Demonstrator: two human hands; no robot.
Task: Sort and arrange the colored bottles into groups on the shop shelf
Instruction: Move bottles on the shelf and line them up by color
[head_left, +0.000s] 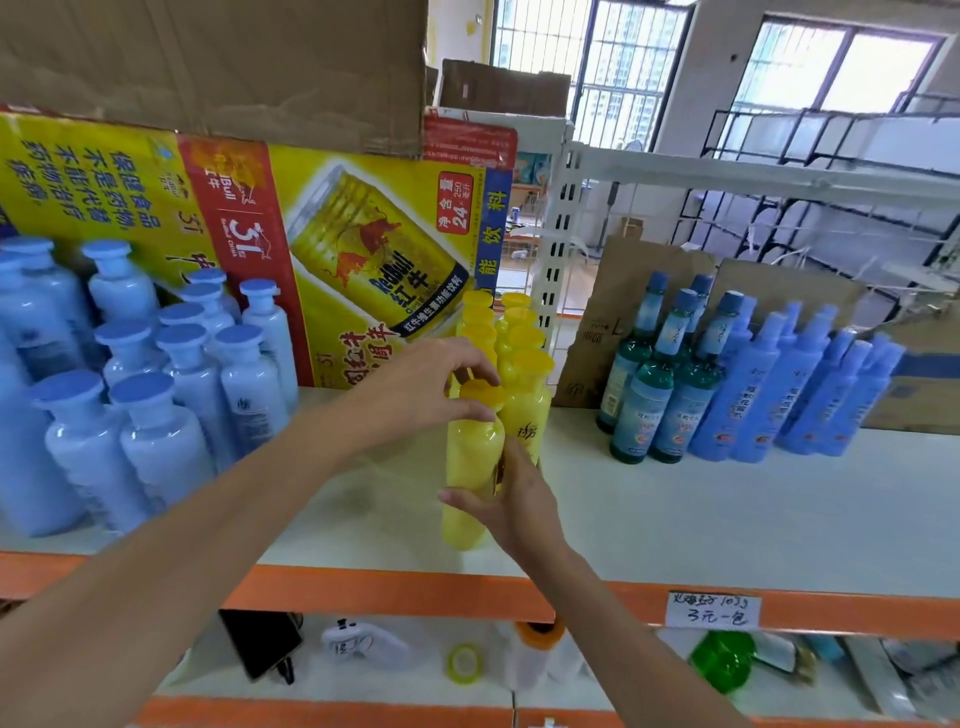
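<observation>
Placement looks to be the step in hand. One yellow bottle stands upright at the front of the yellow group, near the front middle of the shelf. The left hand reaches in from the left, fingers curled down around the cap. The right hand grips the lower body from the right, fingers wrapped round it. I cannot tell whether the base rests on the shelf or hangs just above it.

To do it well, I would set the bottle flat and slide it back until it touches the one behind. Then I would square it with the neighbour just beside it, so both columns run straight. The label seems turned toward the right palm, and a twist from the cap would bring it forward like the neighbour's. Letting go of the body first and the cap last seems wise, since tall narrow bottles tip easily.

Pale blue bottles crowd the left end, well apart from the yellow ones, with a printed carton behind both. Past a white post, green bottles and blue spray bottles stand on the right.

The closest hazard is the neighbour. The right hand sits close against it, so a careless withdrawal could knock the row. A price tag hangs on the orange edge, and a tape roll lies on the shelf below.
</observation>
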